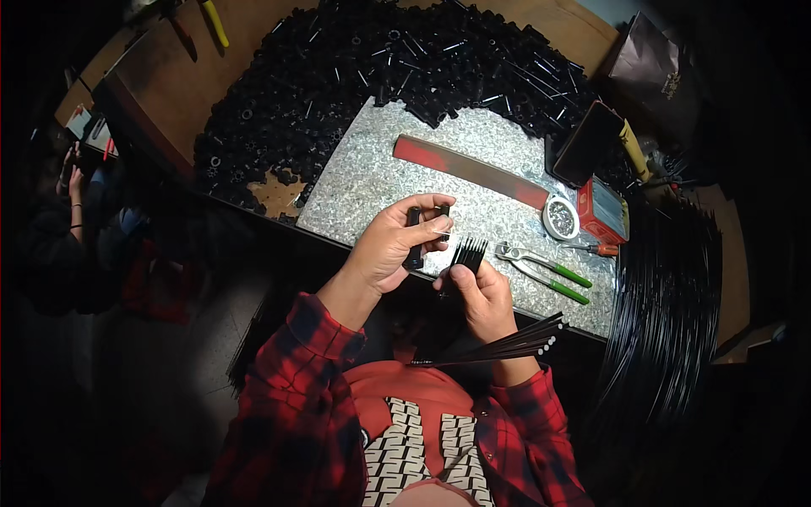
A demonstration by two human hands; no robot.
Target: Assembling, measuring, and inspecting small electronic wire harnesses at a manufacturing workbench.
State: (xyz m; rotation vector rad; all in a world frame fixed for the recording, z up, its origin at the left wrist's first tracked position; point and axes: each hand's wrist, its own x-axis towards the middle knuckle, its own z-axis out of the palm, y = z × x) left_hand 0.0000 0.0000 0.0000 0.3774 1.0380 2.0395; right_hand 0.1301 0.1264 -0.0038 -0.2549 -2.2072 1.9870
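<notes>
My left hand [378, 250] is closed around small black cylindrical parts [414, 226], its thumb and forefinger pinching near a thin, pale, wire-like strand. Just to its right, my right hand [485, 302] grips a bundle of thin black cables [467, 252] whose bare tips fan upward. Black cable lengths with pale round ends [517, 345] cross over my right wrist; whether they belong to the same bundle I cannot tell. Both hands hover at the near edge of a speckled grey board [346, 198]. Green-handled pliers [549, 272] lie on the board, right of my right hand.
A large heap of black parts [287, 106] covers the far side. On the board are a red-brown bar [473, 172] and a white dish [561, 219] of small pieces. A red box [601, 209], phone [585, 144] and hanging black cables [667, 296] stand right. Another person [72, 190] is far left.
</notes>
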